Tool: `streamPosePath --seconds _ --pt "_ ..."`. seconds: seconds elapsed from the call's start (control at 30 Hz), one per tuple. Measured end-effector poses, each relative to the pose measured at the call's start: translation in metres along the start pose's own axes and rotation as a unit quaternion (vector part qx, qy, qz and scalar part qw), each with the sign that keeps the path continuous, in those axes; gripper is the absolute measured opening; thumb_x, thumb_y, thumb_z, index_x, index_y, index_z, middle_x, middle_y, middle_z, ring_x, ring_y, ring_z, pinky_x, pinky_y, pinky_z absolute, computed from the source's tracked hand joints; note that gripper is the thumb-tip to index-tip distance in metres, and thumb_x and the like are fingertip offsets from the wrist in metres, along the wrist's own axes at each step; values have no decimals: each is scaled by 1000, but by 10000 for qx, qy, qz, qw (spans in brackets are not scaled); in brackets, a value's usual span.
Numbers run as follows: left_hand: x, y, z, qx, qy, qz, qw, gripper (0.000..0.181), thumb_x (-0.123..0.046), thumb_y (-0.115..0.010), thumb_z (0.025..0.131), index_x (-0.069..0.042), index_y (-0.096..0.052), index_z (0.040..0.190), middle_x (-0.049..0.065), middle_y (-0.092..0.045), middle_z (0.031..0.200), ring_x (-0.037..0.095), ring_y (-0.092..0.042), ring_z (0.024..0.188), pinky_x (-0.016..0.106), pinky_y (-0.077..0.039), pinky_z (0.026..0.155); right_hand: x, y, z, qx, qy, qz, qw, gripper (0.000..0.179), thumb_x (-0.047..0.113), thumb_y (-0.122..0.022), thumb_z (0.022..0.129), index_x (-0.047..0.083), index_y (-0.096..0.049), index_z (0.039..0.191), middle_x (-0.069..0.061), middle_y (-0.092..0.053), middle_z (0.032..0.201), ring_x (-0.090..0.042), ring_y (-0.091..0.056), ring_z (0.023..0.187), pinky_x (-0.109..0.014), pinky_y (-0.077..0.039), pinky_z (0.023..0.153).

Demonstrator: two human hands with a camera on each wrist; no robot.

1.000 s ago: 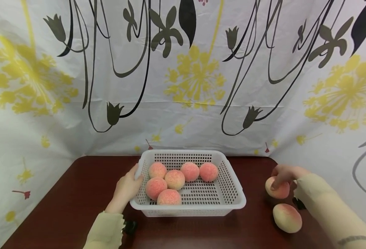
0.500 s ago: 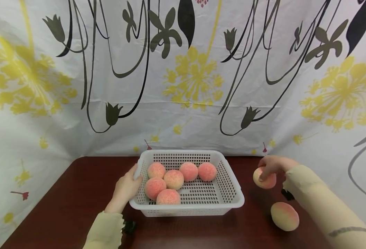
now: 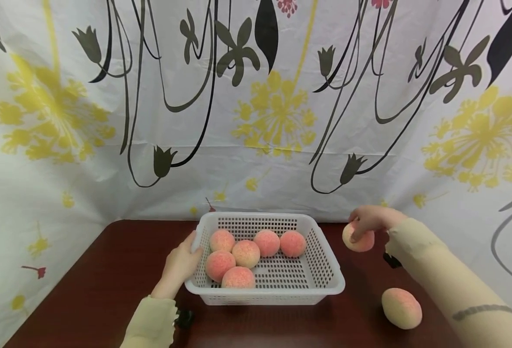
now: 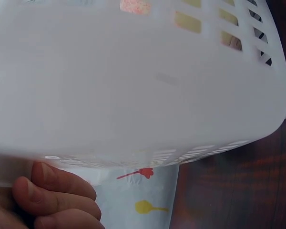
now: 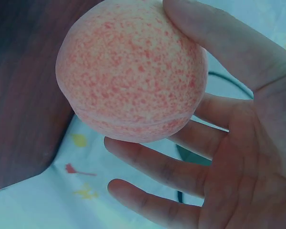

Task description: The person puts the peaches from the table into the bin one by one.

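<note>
My right hand [image 3: 375, 217] holds a pink and pale-yellow peach [image 3: 359, 240] above the right back part of the table. In the right wrist view the thumb presses one side of the speckled peach [image 5: 128, 71], and the fingers reach behind it. My left hand [image 3: 181, 261] grips the left rim of a white perforated plastic basket [image 3: 264, 292], thumb at the rim. The left wrist view shows curled fingers [image 4: 62, 195] under the edge of the basket wall [image 4: 109, 95]. Several peaches [image 3: 239, 277] lie inside the basket, mostly toward its left and back.
Another peach [image 3: 402, 308] lies on the dark reddish-brown table [image 3: 86, 290], to the right of the basket near my right forearm. A white floral-printed cloth [image 3: 238, 179] hangs behind the table and along both sides.
My right hand has lifted the peach from the table's right side and carried it left and toward the back, nearer the basket. My left hand stays on the rim.
</note>
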State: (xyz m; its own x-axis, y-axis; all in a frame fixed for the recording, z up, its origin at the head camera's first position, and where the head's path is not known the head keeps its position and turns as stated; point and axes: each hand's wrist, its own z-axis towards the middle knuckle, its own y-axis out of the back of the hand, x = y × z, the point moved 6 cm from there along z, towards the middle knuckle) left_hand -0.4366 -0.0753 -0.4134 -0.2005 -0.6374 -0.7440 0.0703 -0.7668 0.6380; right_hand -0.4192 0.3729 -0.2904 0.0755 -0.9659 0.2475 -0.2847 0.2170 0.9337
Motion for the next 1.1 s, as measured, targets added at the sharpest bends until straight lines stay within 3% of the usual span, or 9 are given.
streamPosePath --seconds 0.1,0.23,0.4,0.53,0.67,0.87,1.1 --pt "0 -1 0 -18 -25 7 10000 61 -18 -51 98 2 -28 150 31 -45 139 30 -63 88 43 -52 70 15 4 5 3 -103 2 9999 72 21 -78 70 -8 -50 130 -29 -52 122 -34 -55 101 -45 -48 71" --pt "-1 2 0 -36 -25 58 10000 60 -18 -51 98 2 -29 150 31 -44 140 33 -63 94 47 -52 75 42 7 15 -95 204 -233 9995 69 22 -79 67 -6 -56 125 -24 -56 118 -31 -55 98 -41 -46 77" --pt "-2 4 -2 -30 -72 71 9999 60 -18 -51 99 3 -28 150 31 -43 141 41 -60 106 52 -49 81 72 2 27 63 260 -321 9991 63 26 -79 71 1 -59 125 -16 -59 114 -25 -56 85 -39 -49 63" --pt "-1 2 0 -12 -51 8 10000 61 -19 -51 99 2 -28 151 30 -43 141 39 -61 103 50 -50 80 89 -6 36 169 162 -461 9987 59 29 -79 73 7 -61 125 -8 -60 104 -23 -57 76 -38 -50 54" --pt "0 1 2 24 -8 -11 10000 61 -20 -52 98 1 -28 151 29 -44 141 35 -63 96 47 -52 76 107 -20 46 215 314 -827 9959 60 28 -80 72 9 -62 125 -4 -60 106 -21 -58 79 -38 -50 53" --pt "3 0 3 52 59 -16 10000 61 -21 -51 99 0 -28 151 30 -45 140 30 -64 88 44 -53 70 137 -57 58 352 641 -1011 9922 46 22 -86 66 15 -68 108 1 -61 96 -18 -57 78 -42 -51 59" --pt "3 -1 4 27 60 -40 10000 61 -21 -51 98 -1 -28 151 30 -47 138 26 -64 81 41 -52 66 160 -89 68 467 868 -1222 9876 58 22 -87 67 11 -65 119 -1 -62 108 -17 -55 86 -36 -48 70"
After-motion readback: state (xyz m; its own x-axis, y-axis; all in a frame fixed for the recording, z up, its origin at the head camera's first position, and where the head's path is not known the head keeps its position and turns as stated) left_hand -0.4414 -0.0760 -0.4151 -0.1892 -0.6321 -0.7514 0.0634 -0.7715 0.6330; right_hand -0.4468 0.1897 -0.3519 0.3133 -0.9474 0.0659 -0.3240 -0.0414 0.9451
